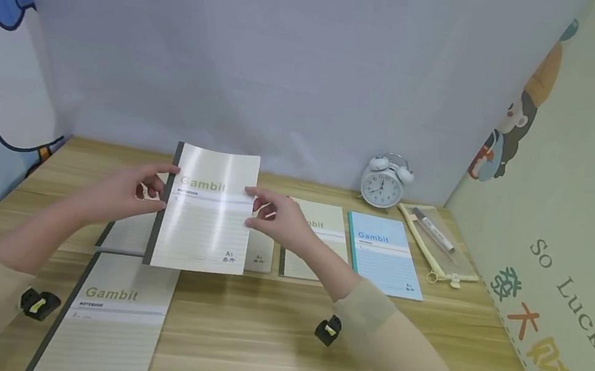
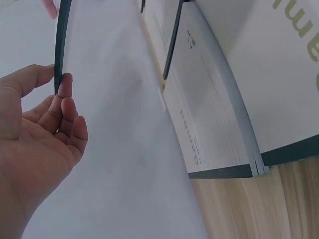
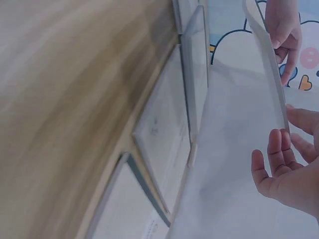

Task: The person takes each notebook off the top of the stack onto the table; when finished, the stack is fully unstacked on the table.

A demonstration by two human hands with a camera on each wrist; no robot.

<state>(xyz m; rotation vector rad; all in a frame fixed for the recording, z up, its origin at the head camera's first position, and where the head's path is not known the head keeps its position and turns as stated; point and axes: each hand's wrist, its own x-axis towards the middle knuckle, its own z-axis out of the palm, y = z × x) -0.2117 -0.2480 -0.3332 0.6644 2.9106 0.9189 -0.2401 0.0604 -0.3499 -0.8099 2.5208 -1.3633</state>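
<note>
Both hands hold up a pale notebook [image 1: 203, 214] with a dark spine and "Gambit" on its cover, tilted above the table. My left hand [image 1: 115, 193] pinches the spine between thumb and fingers, as the left wrist view also shows. On the opposite edge, my right hand [image 1: 287, 216] grips the pages and cover with thumb and fingertips. Beneath it lie more pale notebooks [image 1: 127, 231], partly hidden by the held one. A further pale notebook [image 1: 113, 324] with a dark spine lies nearer the front left. In the left wrist view, stacked notebook spines [image 2: 234, 94] show.
Right of the held notebook lie a cream notebook [image 1: 325, 254], partly behind my right hand, and a blue notebook [image 1: 386, 258]. A white alarm clock [image 1: 382, 186] stands at the back. A mesh pouch [image 1: 457, 264] with a marker [image 1: 434, 230] lies at the wooden table's [image 1: 257, 335] right side.
</note>
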